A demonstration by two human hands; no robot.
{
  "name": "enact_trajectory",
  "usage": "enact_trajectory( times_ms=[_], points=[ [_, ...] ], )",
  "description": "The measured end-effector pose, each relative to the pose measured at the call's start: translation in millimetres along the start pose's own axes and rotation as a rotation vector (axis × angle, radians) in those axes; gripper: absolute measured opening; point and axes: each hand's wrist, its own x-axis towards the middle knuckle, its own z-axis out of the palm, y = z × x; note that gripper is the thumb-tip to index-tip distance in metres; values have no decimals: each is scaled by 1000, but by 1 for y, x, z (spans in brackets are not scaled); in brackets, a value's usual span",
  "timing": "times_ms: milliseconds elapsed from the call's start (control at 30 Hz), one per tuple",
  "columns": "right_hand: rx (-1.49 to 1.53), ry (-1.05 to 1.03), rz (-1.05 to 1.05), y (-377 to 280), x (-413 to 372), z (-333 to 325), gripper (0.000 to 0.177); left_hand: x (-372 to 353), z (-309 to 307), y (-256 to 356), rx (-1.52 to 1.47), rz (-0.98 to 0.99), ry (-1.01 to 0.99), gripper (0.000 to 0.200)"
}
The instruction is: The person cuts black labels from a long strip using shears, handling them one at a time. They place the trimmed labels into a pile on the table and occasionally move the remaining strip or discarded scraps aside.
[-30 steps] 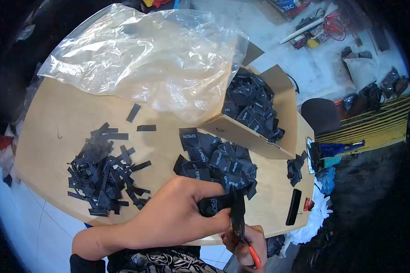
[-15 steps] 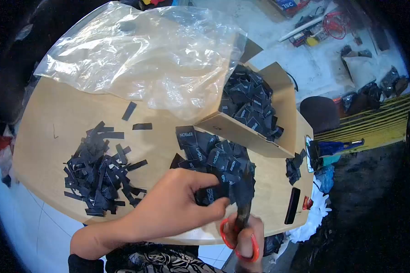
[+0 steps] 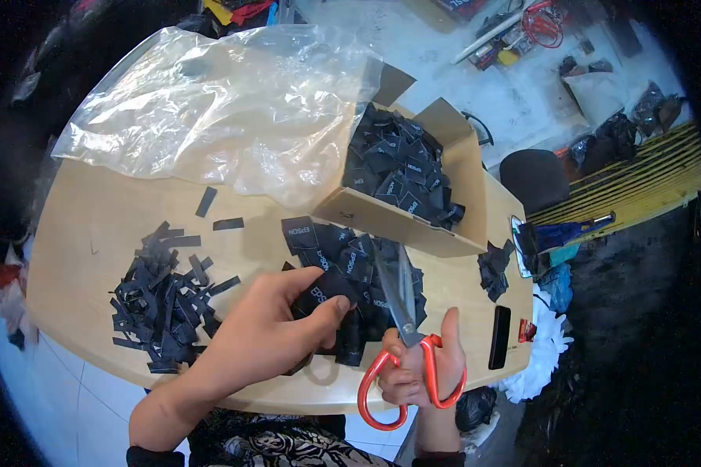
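Left hand [image 3: 276, 323]: thumb and fingers pinched together on black label [image 3: 335, 286], held above near edge of table [image 3: 78, 233]; white lettering visible
Right hand [image 3: 414, 366]: fingers curled about red handles of scissors [image 3: 407, 331], thumb raised; blades apart, pointing away from body, over label pile [image 3: 350, 249]
Beyond pile: cardboard box [image 3: 389, 222], filled with similar labels [image 3: 397, 163]
Left of pile: heap of narrow black strips [image 3: 163, 303]
Far side: clear plastic sheet [image 3: 210, 117]
Right edge: black oblong object [image 3: 500, 337]
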Motion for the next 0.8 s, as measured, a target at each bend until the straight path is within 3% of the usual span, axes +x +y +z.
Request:
enact_trajectory(
  times_ms=[133, 200, 267, 333, 367, 400, 467, 533, 600, 733, 767, 800],
  points=[
    [31, -133, 61, 4, 1, -6, 76, -5, 1, 2, 23, -46, -9, 17],
    [-367, 48, -3, 6, -2, -1, 70, -8, 0, 0, 22, -51, -23, 17],
    [-464, 49, -84, 6, -1, 12, 62, -9, -2, -2, 82, 37, -113, 25],
    [-914, 129, -508, 6, 1, 33, 52, -12, 0, 3, 71, 22, -192, 32],
    [-873, 211, -652, 9, 5, 39, 45, -14, 1, 6, 53, 7, -271, 43],
    [-868, 210, -658, 8, 6, 46, 45, -16, 3, 11, 60, 6, -274, 43],
    [-1262, 342, -784, 4, 9, 63, 40, -19, 9, 18, 111, -37, -453, 56],
    [-1376, 385, -669, 3, 9, 78, 34, -16, 14, 4, 137, 37, -460, 62],
    [-1236, 336, -639, 10, 15, 81, 32, -15, 16, 0, 138, 131, -446, 65],
    [-1176, 322, -725, 11, 16, 78, 32, -21, 10, 12, 24, -49, -426, 54],
    [-1169, 328, -801, 12, 16, 75, 32, -25, 13, 10, -63, -14, -330, 33],
    [-1161, 335, -877, 12, 16, 73, 31, -27, 12, 13, -61, -15, -330, 33]
  ],
)
